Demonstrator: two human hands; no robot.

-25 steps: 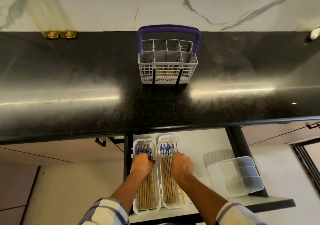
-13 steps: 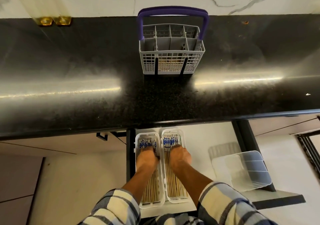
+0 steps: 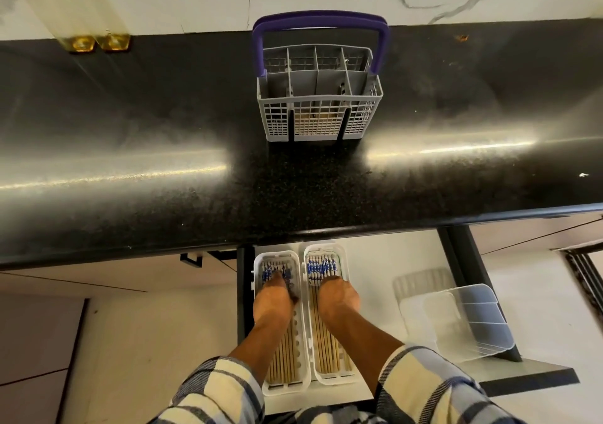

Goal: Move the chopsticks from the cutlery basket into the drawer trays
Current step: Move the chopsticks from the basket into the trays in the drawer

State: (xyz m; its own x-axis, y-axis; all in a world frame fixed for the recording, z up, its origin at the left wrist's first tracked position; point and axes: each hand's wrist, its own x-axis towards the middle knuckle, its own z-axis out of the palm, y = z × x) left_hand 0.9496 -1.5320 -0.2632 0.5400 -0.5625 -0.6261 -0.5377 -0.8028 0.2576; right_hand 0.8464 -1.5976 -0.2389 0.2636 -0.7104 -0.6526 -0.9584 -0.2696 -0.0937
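A grey cutlery basket [image 3: 319, 110] with a purple handle stands on the black counter; no chopsticks rise above its rim. Below, in the open drawer [image 3: 385, 260], two narrow white trays lie side by side. The left tray [image 3: 301, 352] and the right tray [image 3: 341, 255] each hold several wooden chopsticks [image 3: 321, 266] with blue-patterned ends. My left hand [image 3: 273, 303] rests palm down on the chopsticks in the left tray. My right hand [image 3: 337, 299] lies flat on those in the right tray. Neither hand grips anything that I can see.
A clear plastic container [image 3: 470, 322] lies tilted at the drawer's right side, next to a ribbed clear lid [image 3: 421, 285]. The black counter [image 3: 163, 169] overhangs the drawer's far end. Two gold hexagonal feet [image 3: 98, 42] stand at the counter's back left.
Both hands have slid forward along the trays toward the patterned chopstick ends. The camera has moved closer over the drawer, and both sleeves have come further into view.
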